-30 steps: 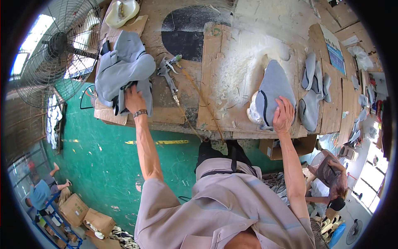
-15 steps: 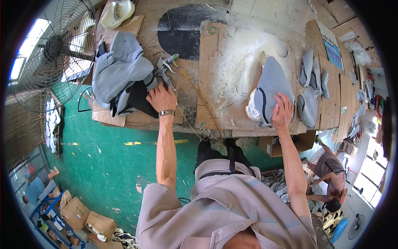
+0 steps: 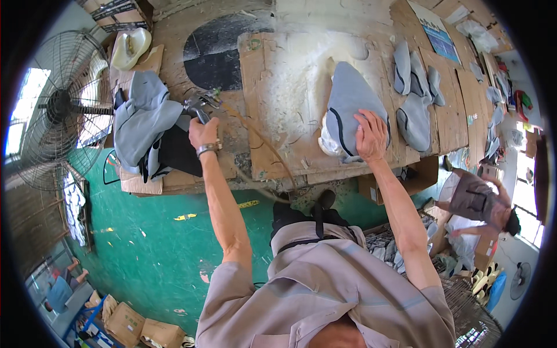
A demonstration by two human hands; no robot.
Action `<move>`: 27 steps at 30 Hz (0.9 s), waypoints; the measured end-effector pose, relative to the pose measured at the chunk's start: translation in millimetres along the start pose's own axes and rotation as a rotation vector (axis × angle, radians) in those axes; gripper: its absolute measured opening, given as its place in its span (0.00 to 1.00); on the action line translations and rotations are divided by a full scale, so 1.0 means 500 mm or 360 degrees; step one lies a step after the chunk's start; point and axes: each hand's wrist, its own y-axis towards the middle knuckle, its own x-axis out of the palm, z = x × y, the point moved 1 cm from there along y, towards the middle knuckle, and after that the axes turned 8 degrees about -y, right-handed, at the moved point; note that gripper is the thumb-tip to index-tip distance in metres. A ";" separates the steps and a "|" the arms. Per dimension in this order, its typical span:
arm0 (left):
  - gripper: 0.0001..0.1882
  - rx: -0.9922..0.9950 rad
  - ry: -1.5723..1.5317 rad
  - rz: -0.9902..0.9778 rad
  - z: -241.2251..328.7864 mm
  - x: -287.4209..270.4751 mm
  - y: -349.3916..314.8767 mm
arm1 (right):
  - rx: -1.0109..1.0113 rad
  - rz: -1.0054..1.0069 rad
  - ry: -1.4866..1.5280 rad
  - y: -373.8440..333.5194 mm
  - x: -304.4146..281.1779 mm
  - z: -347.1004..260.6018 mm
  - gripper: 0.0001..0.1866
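My left hand (image 3: 204, 133) is wrapped round the handle of a metal spray gun (image 3: 201, 104), with a yellowish hose (image 3: 264, 142) running from it across the worktable. Close by on the left lies a heap of grey fabric pieces (image 3: 145, 119) with black trim and a black part. My right hand (image 3: 371, 134) rests flat, fingers loosely spread, on a pointed grey fabric cover (image 3: 355, 104) with a black stripe. Whitish material (image 3: 329, 139), perhaps foam, shows at the cover's lower left edge.
Cardboard sheets (image 3: 261, 159) dusted with white residue cover the worktable. Several grey covers (image 3: 415, 124) lie to the right. A cream moulded piece (image 3: 130, 49) sits at the far left, beside a large wire-caged fan (image 3: 60, 106). A co-worker (image 3: 478, 200) bends at the right.
My left hand has closed round the spray gun and lifted it. My right hand stays on the grey cover. The whole view has shifted, and the co-worker's posture has changed.
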 end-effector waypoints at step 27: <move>0.34 0.1054 -0.1130 -0.0763 0.196 0.232 -1.121 | 0.0732 0.0488 0.1577 -0.298 -0.526 0.034 0.24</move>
